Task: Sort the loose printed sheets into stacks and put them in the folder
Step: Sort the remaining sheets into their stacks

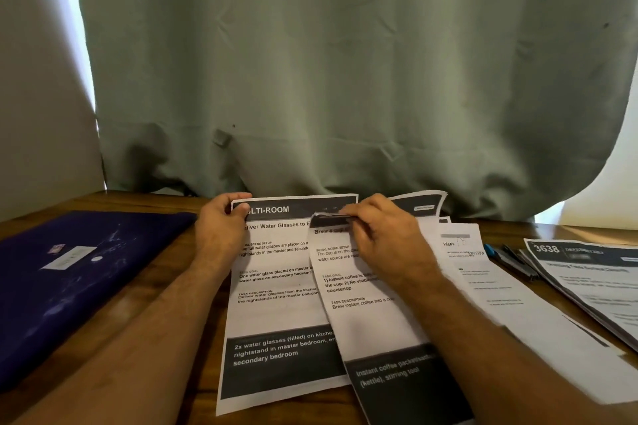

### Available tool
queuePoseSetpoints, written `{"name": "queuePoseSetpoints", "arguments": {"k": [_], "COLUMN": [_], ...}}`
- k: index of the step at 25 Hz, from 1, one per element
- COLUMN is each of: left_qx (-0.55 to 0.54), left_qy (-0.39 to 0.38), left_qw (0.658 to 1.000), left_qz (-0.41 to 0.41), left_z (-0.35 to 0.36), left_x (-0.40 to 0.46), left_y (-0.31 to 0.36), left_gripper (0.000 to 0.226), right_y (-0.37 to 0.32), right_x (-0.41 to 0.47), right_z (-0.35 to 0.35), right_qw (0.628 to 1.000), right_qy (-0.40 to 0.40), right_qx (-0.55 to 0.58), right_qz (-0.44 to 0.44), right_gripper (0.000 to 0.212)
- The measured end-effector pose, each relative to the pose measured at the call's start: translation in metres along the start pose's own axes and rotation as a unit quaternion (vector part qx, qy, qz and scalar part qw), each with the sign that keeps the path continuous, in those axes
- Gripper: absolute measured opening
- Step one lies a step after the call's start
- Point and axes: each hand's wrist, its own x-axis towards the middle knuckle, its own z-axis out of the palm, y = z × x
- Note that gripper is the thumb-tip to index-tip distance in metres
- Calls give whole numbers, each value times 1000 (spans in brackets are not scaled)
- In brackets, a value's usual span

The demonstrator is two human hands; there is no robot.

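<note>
A printed sheet headed "Deliver Water Glasses" [276, 304] lies flat on the wooden table [155, 290] in front of me. My left hand [221, 228] grips its top left corner, thumb on the dark header. A second sheet about brewing coffee [376, 331] overlaps it on the right. My right hand [383, 238] pinches that sheet's curled top edge. Further loose sheets [490, 283] fan out under my right forearm. The dark blue folder [69, 279] lies closed at the left, apart from both hands.
A separate stack of sheets numbered 3638 [587, 283] sits at the right edge, with pens [511, 259] beside it. A grey-green curtain [345, 79] hangs right behind the table's far edge.
</note>
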Motion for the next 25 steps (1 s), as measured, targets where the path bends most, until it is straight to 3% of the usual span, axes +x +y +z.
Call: {"name": "queuePoseSetpoints", "arguments": {"k": [4, 9, 17, 21, 25], "left_qx": [4, -5, -45, -102, -172], "left_qy": [-6, -3, -3, -8, -19], "left_qw": [1000, 1000, 998, 993, 981], "left_qz": [0, -7, -42, -57, -86], "left_z": [2, 3, 1, 0, 3], "left_x": [-4, -7, -11, -16, -21], "left_y": [1, 4, 9, 15, 23], "left_gripper": [12, 17, 3, 12, 11], "right_y": [-14, -25, -32, -45, -64], "right_x": [4, 5, 7, 21, 48], "right_z": [20, 27, 16, 17, 31], "right_qw": [992, 986, 998, 1000, 998], "right_qy": [-114, -151, -66, -19, -53], "right_qx": [-48, -57, -22, 3, -13], "right_qz": [-18, -41, 2, 11, -17], "right_gripper": [33, 39, 24, 24, 32]}}
